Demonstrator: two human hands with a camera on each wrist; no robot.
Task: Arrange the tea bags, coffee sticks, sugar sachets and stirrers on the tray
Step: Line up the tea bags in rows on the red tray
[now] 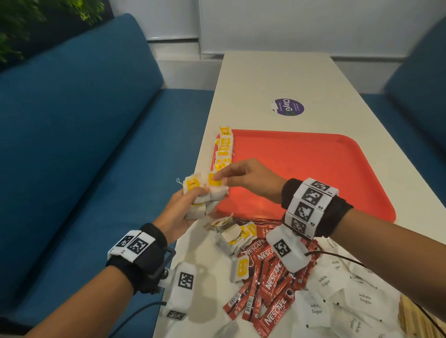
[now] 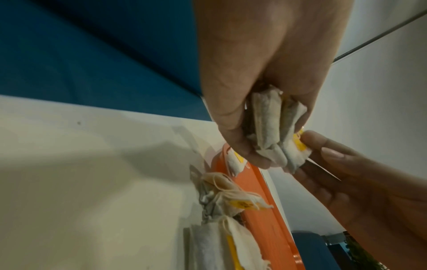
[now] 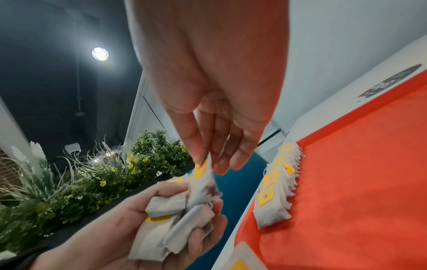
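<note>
My left hand (image 1: 185, 207) grips a bunch of white tea bags (image 1: 202, 193) with yellow tags, just off the near left corner of the red tray (image 1: 321, 173). My right hand (image 1: 243, 175) pinches the top tea bag (image 1: 215, 181) of that bunch between thumb and fingers (image 3: 201, 146). In the left wrist view the bunch (image 2: 272, 131) sits in my curled fingers. A row of tea bags (image 1: 224, 150) lies along the tray's left edge (image 3: 277, 191). Loose tea bags (image 1: 234, 236), red coffee sticks (image 1: 270, 283) and white sugar sachets (image 1: 341, 292) lie heaped on the table near me.
The white table (image 1: 276, 76) runs between blue sofas (image 1: 70, 126), and a round purple sticker (image 1: 288, 106) lies beyond the tray. Wooden stirrers (image 1: 414, 319) show at the bottom right corner. Most of the tray's floor is bare. Plants (image 3: 92, 173) stand behind the left sofa.
</note>
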